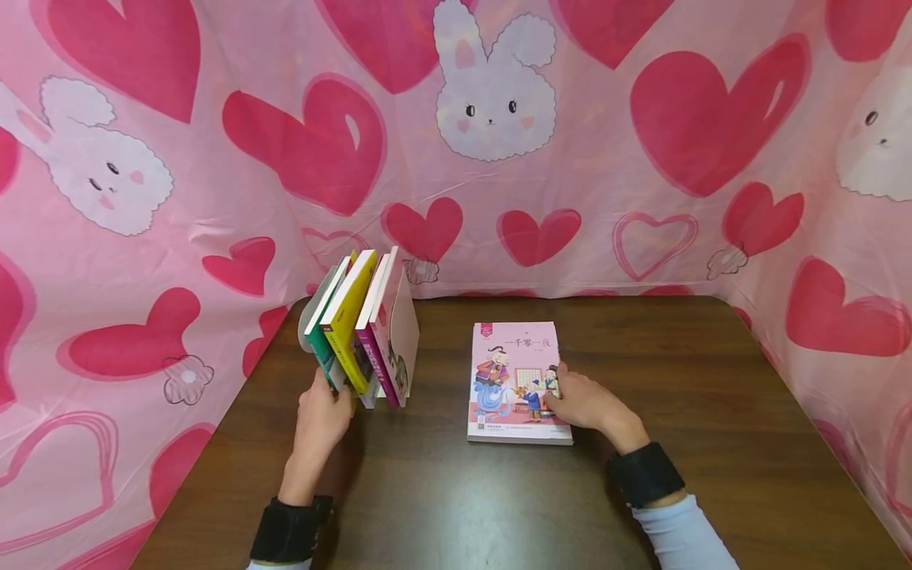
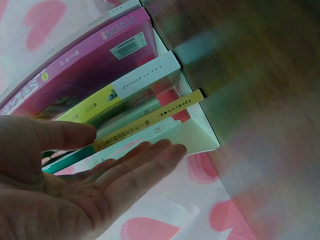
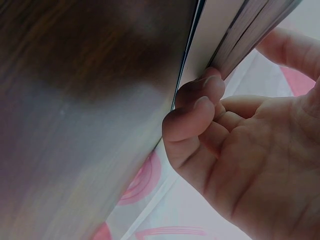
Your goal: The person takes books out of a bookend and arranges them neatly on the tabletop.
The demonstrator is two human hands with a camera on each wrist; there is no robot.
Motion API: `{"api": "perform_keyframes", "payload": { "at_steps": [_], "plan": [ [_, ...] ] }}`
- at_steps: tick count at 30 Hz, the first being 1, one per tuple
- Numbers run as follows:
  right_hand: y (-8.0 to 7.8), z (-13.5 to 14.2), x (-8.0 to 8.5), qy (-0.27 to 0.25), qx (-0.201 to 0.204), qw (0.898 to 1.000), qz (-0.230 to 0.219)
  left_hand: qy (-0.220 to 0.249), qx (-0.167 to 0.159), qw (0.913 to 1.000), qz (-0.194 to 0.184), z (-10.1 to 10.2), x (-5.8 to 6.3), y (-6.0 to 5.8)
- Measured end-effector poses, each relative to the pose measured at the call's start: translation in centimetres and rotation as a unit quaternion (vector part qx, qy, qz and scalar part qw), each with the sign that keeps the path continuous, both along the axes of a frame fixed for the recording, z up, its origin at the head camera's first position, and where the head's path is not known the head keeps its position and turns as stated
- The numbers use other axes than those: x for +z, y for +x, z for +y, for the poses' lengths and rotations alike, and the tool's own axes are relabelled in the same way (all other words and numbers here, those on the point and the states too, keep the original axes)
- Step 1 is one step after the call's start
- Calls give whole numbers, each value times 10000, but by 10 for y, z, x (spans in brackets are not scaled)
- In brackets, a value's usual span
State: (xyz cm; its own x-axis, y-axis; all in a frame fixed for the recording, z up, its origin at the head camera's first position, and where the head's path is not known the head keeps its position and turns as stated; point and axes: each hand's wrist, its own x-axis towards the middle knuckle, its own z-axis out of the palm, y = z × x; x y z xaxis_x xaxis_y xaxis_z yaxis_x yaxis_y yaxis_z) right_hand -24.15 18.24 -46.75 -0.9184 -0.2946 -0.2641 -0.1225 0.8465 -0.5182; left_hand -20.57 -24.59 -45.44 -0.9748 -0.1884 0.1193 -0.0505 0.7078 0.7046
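Observation:
My left hand (image 1: 324, 412) is at the lower front of the upright books, nearest a book with a green and yellow spine (image 2: 147, 122). In the left wrist view the thumb lies to one side of that spine and the straight fingers to the other. Beside it stand a yellow book (image 1: 349, 321) and a purple-spined book (image 1: 380, 360), between the walls of a white book stand (image 1: 406, 324). My right hand (image 1: 587, 400) grips the right edge of a flat pink book (image 1: 509, 356), thumb over the cover, curled fingers (image 3: 187, 120) against the page edges.
A brown wooden table (image 1: 456, 507) carries everything. Pink cloth with hearts and rabbits (image 1: 499, 103) hangs around its back and sides. The book stand is at the table's back left; the pink book lies to its right, near the middle.

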Motion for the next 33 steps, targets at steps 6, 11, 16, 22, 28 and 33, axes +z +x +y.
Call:
{"api": "perform_keyframes", "payload": {
  "at_steps": [6, 11, 16, 22, 28, 33],
  "plan": [
    [1, 0, 0, -34, 28, 10000, 37, 418, 25, 9986, 311, 0, -2, -8],
    [1, 0, 2, -96, -19, 9999, -21, 270, 122, 9983, 510, 0, -4, -11],
    [1, 0, 2, -86, -19, 10000, -30, 163, 115, 9988, 440, 0, -2, -12],
    [1, 0, 1, -75, -16, 10000, -8, 272, 39, 9989, 388, -1, -2, -12],
    [2, 0, 1, -99, 25, 9999, 69, 276, 53, 9981, 546, -1, -5, -11],
    [2, 0, 1, -108, 28, 9999, 95, 252, 98, 9977, 623, -1, -6, -11]
  ]
}}
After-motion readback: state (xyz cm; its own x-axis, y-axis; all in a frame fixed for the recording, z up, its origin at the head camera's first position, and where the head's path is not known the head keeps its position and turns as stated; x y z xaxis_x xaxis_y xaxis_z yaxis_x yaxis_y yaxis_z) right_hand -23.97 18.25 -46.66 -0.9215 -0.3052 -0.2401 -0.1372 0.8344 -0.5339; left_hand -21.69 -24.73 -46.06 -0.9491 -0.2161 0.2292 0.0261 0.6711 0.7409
